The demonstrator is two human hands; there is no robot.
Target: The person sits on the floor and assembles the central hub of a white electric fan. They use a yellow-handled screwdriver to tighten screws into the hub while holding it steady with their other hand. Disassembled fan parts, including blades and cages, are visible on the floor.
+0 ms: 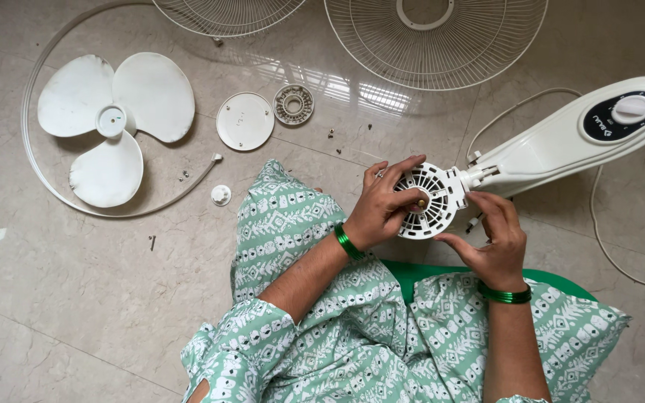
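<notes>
The person sits on the tiled floor (76,298) and holds a white fan motor housing (428,201) between both hands. The left hand (384,205) wraps the housing's near-left edge, with its fingers (397,166) curled over the slotted front face and the thumb pressed close to the brass shaft (421,203) at the centre. The right hand (496,242) cups the housing from below and to the right, its fingers closed against the rim; whether they pinch a small part there cannot quite be made out. Each wrist carries green bangles (348,242).

Just beyond the right hand, the housing joins the white fan base (561,142), which lies on its side with a dark control panel (621,116) and a white knob (632,107). A white cord (606,246) loops across the floor past it.

Well to the left of the left hand lie a 3-bladed white fan blade (113,123), a thin white ring (35,157) around it, a round white cap (245,121), a small toothed disc (293,104) and a little white knob nut (221,195). A few loose screws (331,133) are scattered between them. Far above the hands, 2 wire guards (442,37) rest on the floor.
</notes>
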